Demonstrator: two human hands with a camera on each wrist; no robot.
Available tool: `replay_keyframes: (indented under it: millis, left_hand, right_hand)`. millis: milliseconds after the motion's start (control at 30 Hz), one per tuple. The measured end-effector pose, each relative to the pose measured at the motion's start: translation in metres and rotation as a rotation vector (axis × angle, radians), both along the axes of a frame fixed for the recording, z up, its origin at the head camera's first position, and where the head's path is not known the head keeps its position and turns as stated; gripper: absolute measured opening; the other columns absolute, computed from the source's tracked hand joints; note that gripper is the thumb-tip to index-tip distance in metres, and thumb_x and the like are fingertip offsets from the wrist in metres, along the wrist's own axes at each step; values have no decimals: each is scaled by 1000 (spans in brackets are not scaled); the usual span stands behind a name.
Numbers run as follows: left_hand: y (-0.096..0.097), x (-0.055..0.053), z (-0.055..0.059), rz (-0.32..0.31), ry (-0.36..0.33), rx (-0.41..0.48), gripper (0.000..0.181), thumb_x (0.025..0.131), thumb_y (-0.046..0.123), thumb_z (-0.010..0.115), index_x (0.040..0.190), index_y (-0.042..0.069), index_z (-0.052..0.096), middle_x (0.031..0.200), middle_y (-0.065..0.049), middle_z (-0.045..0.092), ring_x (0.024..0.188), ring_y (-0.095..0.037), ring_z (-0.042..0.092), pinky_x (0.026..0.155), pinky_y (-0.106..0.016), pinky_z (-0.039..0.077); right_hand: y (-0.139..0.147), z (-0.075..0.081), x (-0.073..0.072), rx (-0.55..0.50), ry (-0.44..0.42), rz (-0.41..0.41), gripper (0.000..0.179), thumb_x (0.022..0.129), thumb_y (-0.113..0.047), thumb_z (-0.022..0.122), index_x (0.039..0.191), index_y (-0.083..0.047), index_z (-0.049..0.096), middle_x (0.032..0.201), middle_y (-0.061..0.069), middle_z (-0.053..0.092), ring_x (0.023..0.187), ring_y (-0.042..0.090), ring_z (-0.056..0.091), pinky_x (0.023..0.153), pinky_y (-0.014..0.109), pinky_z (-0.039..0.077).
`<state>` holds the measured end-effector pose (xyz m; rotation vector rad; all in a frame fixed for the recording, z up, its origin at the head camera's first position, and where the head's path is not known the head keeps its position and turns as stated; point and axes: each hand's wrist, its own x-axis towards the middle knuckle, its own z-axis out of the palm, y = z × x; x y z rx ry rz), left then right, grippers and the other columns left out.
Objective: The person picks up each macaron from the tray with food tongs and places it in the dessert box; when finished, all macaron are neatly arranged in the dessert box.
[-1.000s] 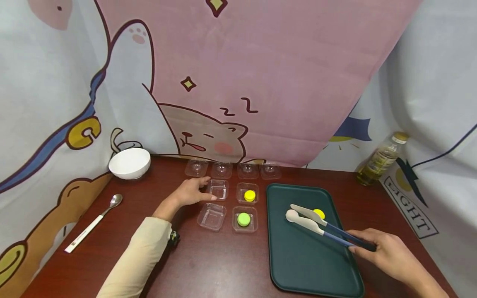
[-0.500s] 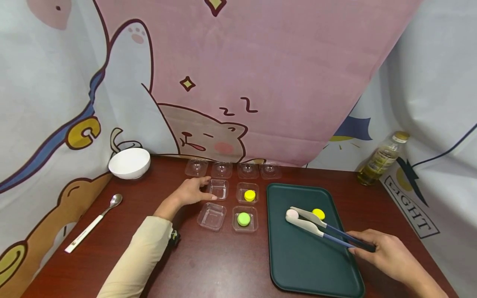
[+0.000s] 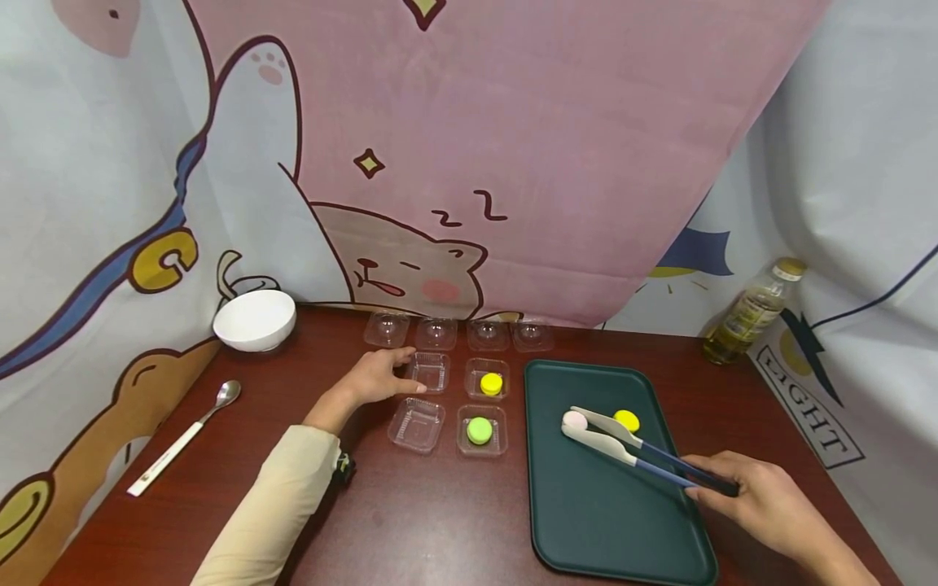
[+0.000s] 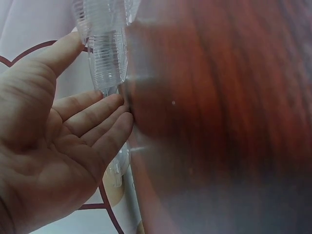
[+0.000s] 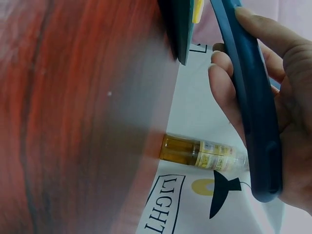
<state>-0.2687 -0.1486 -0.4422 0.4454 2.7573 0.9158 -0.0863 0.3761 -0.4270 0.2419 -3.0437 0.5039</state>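
Observation:
In the head view, my right hand (image 3: 762, 496) grips blue-handled tongs (image 3: 645, 452) with pale tips, above the dark green tray (image 3: 601, 521). A pale pink macaron (image 3: 575, 420) lies between the tong tips, and a yellow macaron (image 3: 626, 420) is just behind them. The right wrist view shows fingers and thumb around the tong handle (image 5: 253, 112). My left hand (image 3: 372, 376) is at the back-left clear plastic box (image 3: 431, 372), thumb and forefinger spread along its left side. Its fingers look nearly straight in the left wrist view, by the box's ribbed wall (image 4: 107, 58).
Nearby clear boxes hold a yellow macaron (image 3: 491, 383) and a green macaron (image 3: 479, 430); another box (image 3: 416, 425) holds nothing. Several domed clear lids (image 3: 436, 332) line the wall. A white bowl (image 3: 255, 320) and spoon (image 3: 183, 439) are left, an oil bottle (image 3: 751, 313) back right.
The tong tips have drawn closer together around the pale pink macaron, the lower one shifting slightly. My left hand has stayed at the box.

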Motion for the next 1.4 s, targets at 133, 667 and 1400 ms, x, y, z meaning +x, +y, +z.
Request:
replay_keyframes:
  millis: [133,667,1400]
  left_hand:
    - [0,0,-1,-1,5,-10,82,86,41,80,152,6,46,145,-17,59,139,-33,51,116,-49,41]
    - [0,-1,0,-4,-3,-45,83,87,43,79,153,6,44,141,-14,63,141,-34,49,116,-51,40]
    - [0,1,2,4,-14,-12,81,87,41,79,153,7,45,137,-14,65,141,-34,49,118,-50,39]
  right_hand:
    - [0,-1,0,7,26,10,37,80,-30,86,114,-20,77,87,-14,66,68,-5,46,56,21,40]
    - [1,3,-2,-17,135,27,34,81,-31,86,113,-24,77,86,-15,65,67,-5,44,55,21,37]
    - [-19,33,-28,-24,251,124,33,82,-29,85,114,-23,77,89,-12,67,67,-3,45,56,20,35]
